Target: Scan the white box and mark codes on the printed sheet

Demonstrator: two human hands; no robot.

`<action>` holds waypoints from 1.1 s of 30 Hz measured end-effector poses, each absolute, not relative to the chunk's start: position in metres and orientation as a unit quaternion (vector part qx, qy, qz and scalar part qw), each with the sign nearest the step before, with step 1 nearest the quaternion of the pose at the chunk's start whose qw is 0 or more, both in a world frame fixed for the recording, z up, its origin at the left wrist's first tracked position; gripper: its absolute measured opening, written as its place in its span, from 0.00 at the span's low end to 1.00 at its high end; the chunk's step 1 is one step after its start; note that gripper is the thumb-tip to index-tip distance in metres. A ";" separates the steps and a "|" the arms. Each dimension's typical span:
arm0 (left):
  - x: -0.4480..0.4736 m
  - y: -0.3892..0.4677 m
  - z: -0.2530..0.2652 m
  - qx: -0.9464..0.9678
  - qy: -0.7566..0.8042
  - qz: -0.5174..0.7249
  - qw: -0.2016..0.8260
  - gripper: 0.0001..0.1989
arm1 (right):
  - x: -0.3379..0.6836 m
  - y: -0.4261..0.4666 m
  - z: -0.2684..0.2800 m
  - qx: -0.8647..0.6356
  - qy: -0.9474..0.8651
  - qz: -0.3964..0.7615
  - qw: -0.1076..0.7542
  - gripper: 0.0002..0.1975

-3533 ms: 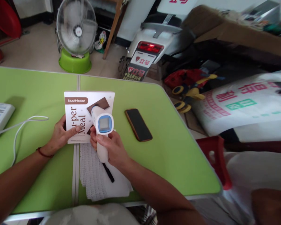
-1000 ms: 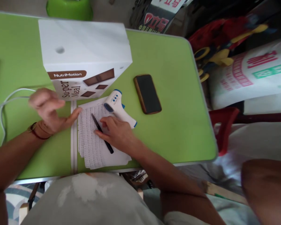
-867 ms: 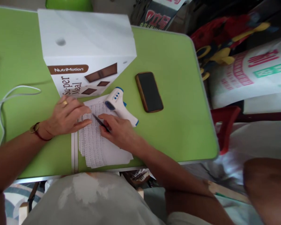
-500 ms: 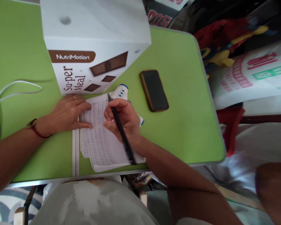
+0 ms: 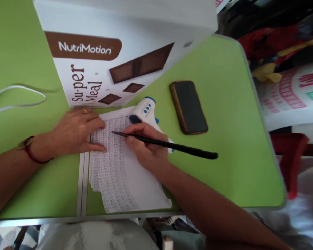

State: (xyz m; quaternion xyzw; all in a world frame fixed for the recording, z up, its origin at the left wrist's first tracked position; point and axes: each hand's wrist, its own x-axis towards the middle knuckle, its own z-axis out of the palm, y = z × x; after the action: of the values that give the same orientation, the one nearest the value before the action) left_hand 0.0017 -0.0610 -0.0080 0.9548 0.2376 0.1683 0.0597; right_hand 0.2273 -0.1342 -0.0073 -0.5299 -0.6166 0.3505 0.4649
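Note:
My right hand (image 5: 148, 147) is closed around a slim black pen (image 5: 182, 148). The pen's pointed tip is over the writing on the paper sheets (image 5: 146, 194); I cannot tell whether it touches. Rows of small handwriting fill the left part of the top sheet, and its right part is blank. My left hand (image 5: 73, 132) lies flat over the left edge of the sheets, thumb apart from the fingers. Just beyond my right hand is a white and blue handheld thermometer (image 5: 146, 110), partly hidden by that hand.
A large white NutriMotion box (image 5: 86, 73) stands behind the sheets. On the green table (image 5: 237, 166) a dark phone in a brown case (image 5: 190, 107) lies to the right. A white cable (image 5: 23, 86) loops at the left. A red chair (image 5: 292, 163) is past the right edge.
My right hand has turned, so the pen's tip now points left at the written lines and its back end points right. My left hand stays on the sheets. The view has come closer.

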 end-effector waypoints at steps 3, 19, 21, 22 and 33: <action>0.002 -0.061 -0.006 0.957 0.243 0.146 0.062 0.33 | 0.226 -0.134 -0.007 -0.540 -0.619 0.331 0.464 0.04; 0.003 -0.060 -0.007 0.957 0.220 0.182 0.041 0.31 | 0.228 -0.132 -0.012 -0.525 -0.657 0.287 0.459 0.04; 0.004 -0.060 -0.007 0.957 0.216 0.189 0.042 0.31 | 0.228 -0.132 -0.013 -0.528 -0.660 0.287 0.451 0.04; 0.004 -0.060 -0.006 0.957 0.214 0.193 0.042 0.31 | 0.228 -0.132 -0.013 -0.529 -0.662 0.288 0.445 0.04; 0.002 -0.060 -0.007 0.960 0.228 0.156 0.052 0.31 | 0.226 -0.132 -0.012 -0.525 -0.667 0.281 0.448 0.05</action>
State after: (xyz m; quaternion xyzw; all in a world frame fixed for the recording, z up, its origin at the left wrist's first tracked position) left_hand 0.0018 -0.0596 -0.0074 0.9598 0.2275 0.1561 0.0523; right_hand 0.2264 -0.1316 -0.0123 -0.5247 -0.6669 0.2809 0.4484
